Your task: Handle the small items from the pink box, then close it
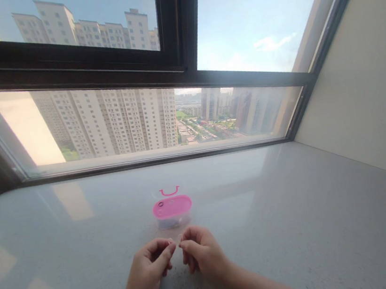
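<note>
My left hand [155,259] and my right hand [202,252] are close together, low in the middle of the head view. Thumb and forefinger are pinched on each, the fingertips a small gap apart. Something tiny and pale may be at the fingertips, too small to make out. Just beyond them stands a clear oval box with a pink lid [176,205]. A small dark ring [160,204] lies on the lid, towards its left end. Behind the box, a loose-looking pink handle [170,193] lies apart from the lid.
The pale, glossy sill [277,218] spreads around my hands and reflects light. A dark window frame [160,162] borders its far edge, with tall buildings outside. A plain wall [367,93] closes off the right side.
</note>
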{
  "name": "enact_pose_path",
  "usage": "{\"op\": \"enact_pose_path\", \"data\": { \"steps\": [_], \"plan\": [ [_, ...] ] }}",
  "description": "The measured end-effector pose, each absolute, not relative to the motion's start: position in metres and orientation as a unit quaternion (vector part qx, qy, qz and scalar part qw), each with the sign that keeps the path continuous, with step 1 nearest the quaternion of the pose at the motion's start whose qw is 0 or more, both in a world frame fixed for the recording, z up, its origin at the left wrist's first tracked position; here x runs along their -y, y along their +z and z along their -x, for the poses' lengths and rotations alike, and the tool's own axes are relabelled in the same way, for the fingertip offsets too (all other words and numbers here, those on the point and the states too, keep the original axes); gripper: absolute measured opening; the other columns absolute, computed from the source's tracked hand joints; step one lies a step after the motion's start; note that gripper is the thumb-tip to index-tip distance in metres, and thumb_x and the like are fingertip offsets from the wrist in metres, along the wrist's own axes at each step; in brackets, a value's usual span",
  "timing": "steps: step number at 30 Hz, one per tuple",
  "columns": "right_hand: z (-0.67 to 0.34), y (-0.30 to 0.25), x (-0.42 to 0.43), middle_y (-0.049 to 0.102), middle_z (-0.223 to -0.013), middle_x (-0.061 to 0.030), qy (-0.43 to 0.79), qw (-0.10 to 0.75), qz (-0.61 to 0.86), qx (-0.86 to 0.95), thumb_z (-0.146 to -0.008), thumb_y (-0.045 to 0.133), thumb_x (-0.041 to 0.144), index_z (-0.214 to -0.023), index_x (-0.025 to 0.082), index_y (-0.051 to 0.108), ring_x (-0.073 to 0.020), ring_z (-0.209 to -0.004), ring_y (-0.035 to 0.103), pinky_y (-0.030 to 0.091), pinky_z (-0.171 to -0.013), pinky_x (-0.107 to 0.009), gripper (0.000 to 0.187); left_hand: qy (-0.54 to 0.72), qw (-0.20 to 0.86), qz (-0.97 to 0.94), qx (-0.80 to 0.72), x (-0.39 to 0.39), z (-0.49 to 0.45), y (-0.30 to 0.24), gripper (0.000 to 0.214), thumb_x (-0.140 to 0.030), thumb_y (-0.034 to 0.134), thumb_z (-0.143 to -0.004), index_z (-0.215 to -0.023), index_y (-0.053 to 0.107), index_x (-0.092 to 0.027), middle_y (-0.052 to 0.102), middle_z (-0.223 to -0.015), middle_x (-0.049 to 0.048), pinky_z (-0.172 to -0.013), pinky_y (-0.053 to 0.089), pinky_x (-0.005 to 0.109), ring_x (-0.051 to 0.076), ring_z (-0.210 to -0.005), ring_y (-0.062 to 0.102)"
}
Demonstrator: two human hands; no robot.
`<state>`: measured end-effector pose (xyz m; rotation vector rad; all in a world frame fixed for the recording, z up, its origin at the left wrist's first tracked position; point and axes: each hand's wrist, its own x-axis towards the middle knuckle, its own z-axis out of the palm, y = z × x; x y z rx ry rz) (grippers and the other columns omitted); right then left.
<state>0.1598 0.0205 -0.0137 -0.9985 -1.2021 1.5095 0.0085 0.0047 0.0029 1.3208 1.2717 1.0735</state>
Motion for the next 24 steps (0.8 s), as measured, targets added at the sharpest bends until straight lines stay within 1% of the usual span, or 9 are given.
{"op": "enact_pose_path", "data": {
  "steps": [8, 17, 24],
  "plan": [
    [-0.1585, -0.013, -0.0207, 0.053, -0.045, 0.0051, 0.619, 0.465, 0.409, 0.483, -0.065, 0.054, 0.029, -0.067, 0.017, 0.054, -0.0066, -0.031, 0.04, 0.029, -0.032, -0.017, 0.012, 0.441, 0.498, -0.533, -0.524, -0.004, -0.0105, 0.0057, 0.032, -0.047, 0.07, -0.068, -0.067, 0.069, -0.015, 0.057, -0.053, -0.0019, -0.05, 0.036, 0.023, 0.014, -0.05, 0.048],
    [-0.1582, -0.013, -0.0216, 0.053, -0.044, 0.005, 0.625, 0.457, 0.413, 0.48, -0.064, 0.053, 0.031, -0.067, 0.017, 0.053, -0.0069, -0.03, 0.04, 0.029, -0.031, -0.018, 0.015, 0.449, 0.496, -0.517, -0.534, -0.004, -0.0109, 0.0055, 0.033, -0.048, 0.067, -0.069, -0.067, 0.067, -0.015, 0.052, -0.049, -0.0039, -0.049, 0.034, 0.023, 0.013, -0.048, 0.043],
    [-0.1586, -0.0123, -0.0212, 0.053, -0.045, 0.0051, 0.626, 0.448, 0.416, 0.485, -0.065, 0.052, 0.034, -0.069, 0.018, 0.052, -0.0069, -0.031, 0.04, 0.029, -0.032, -0.018, 0.016, 0.447, 0.501, -0.517, -0.531, -0.0063, -0.0111, 0.0031, 0.035, -0.05, 0.066, -0.068, -0.066, 0.065, -0.015, 0.051, -0.048, -0.0041, -0.049, 0.033, 0.023, 0.013, -0.047, 0.043]
  ]
}}
